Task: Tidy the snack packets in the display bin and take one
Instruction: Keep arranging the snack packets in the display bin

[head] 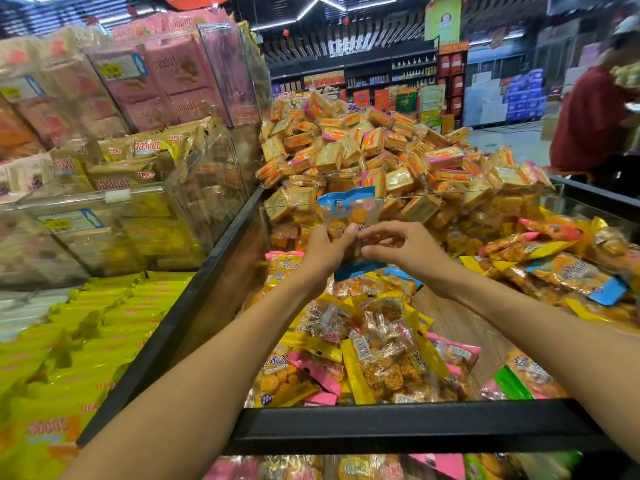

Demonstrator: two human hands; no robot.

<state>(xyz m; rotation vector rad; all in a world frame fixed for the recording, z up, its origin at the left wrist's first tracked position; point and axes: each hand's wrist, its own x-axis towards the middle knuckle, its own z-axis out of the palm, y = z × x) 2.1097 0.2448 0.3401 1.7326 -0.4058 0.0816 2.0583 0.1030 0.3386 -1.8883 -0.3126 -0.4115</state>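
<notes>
Above the display bin (408, 415), both hands are holding one blue-edged snack packet (348, 211) upright. The left hand (323, 249) is gripping its lower left side, while the right hand (403, 247) is pinching its lower right edge.

Both forearms reach forward; left hand (323, 249) and right hand (403, 249) meet, fingers curled, pinching.
</notes>
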